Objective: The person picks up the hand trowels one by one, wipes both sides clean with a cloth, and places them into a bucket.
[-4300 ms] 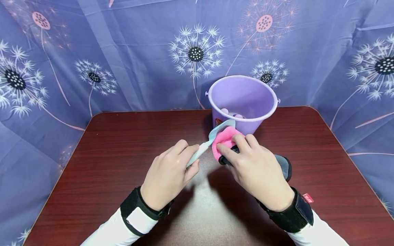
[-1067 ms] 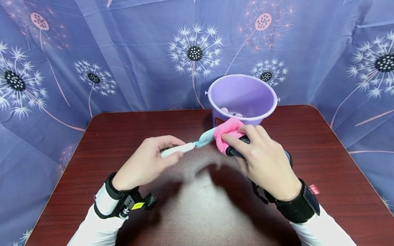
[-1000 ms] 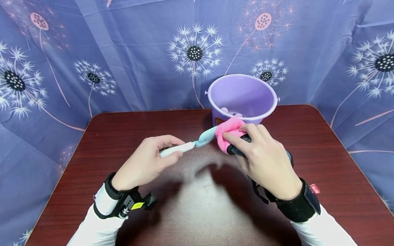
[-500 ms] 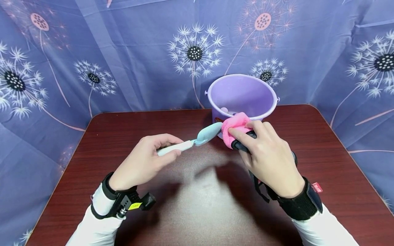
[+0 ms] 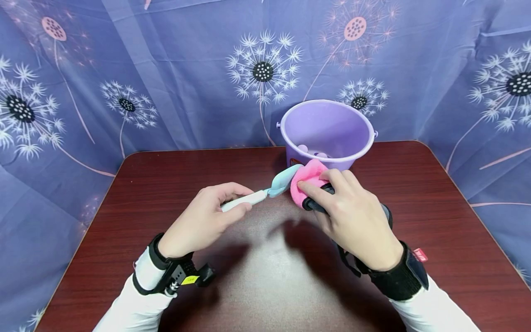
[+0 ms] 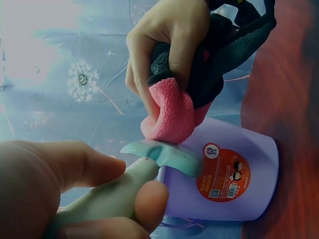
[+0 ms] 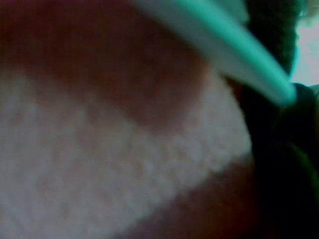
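Observation:
My left hand (image 5: 203, 216) grips the white handle of a small toy shovel (image 5: 284, 180) between thumb and fingers. Its pale blue blade points to the right, held over the table. In my right hand (image 5: 356, 221) is a bunched pink fleece cloth (image 5: 307, 177) with dark, strap-like parts, the fingers pinching it. The pink part lies against the blade's tip and hides it. From the left wrist view, the cloth (image 6: 172, 112) presses on the upper edge of the blade (image 6: 174, 157). The right wrist view is blurred, showing mostly tabletop and dark fabric.
Just behind the shovel and cloth stands a purple bucket (image 5: 344, 164), with small light purple pieces (image 5: 303, 148) inside. The dark red wooden table (image 5: 178, 170) ends at a blue dandelion-print curtain (image 5: 186, 92) behind and at both sides.
The left hand has turned since the earliest frame, tilting the shovel flatter. In the last half second the cloth slid left and down along the blade tip; the left hand shifted slightly right.

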Motion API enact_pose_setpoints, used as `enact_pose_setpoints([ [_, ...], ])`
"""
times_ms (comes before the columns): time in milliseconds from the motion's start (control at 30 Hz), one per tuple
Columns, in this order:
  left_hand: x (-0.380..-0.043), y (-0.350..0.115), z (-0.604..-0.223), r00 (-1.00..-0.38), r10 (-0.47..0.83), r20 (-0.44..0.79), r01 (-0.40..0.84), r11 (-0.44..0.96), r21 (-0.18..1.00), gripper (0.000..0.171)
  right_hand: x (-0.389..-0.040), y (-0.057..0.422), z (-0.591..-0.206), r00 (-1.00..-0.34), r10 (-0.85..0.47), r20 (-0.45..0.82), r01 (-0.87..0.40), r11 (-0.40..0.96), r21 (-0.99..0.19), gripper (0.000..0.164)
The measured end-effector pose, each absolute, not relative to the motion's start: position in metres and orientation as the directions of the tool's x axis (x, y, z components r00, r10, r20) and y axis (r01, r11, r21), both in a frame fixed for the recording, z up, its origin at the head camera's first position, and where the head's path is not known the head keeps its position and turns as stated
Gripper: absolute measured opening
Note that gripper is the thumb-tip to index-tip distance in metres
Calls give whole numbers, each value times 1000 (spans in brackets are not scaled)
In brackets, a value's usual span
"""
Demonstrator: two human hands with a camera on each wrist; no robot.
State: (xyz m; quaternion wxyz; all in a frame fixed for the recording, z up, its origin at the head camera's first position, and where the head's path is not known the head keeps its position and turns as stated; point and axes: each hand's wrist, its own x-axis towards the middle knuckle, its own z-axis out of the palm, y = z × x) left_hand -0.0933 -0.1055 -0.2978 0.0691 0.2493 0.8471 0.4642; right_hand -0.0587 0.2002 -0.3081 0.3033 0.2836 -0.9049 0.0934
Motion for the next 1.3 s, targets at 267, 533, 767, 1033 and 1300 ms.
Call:
enact_pose_setpoints([
  [267, -93, -101, -301, -859, 501, 105, 361, 447, 818, 19, -56, 191, -312, -631, -509, 586, -619, 785, 16, 39],
  [533, -94, -100, -303, -851, 516, 103, 360, 428, 829, 18, -53, 185, -313, -611, -549, 570, -651, 759, 34, 48],
  [767, -93, -100, -303, -852, 514, 101, 355, 426, 832, 17, -51, 181, -313, -592, -581, 558, -672, 739, 56, 49],
  [1033, -92, -100, -299, -853, 515, 89, 344, 426, 837, 17, -50, 180, -314, -587, -605, 538, -686, 725, 67, 58],
  [1300, -92, -102, -298, -855, 511, 89, 341, 425, 839, 18, -53, 182, -314, -589, -598, 543, -675, 734, 77, 56],
])
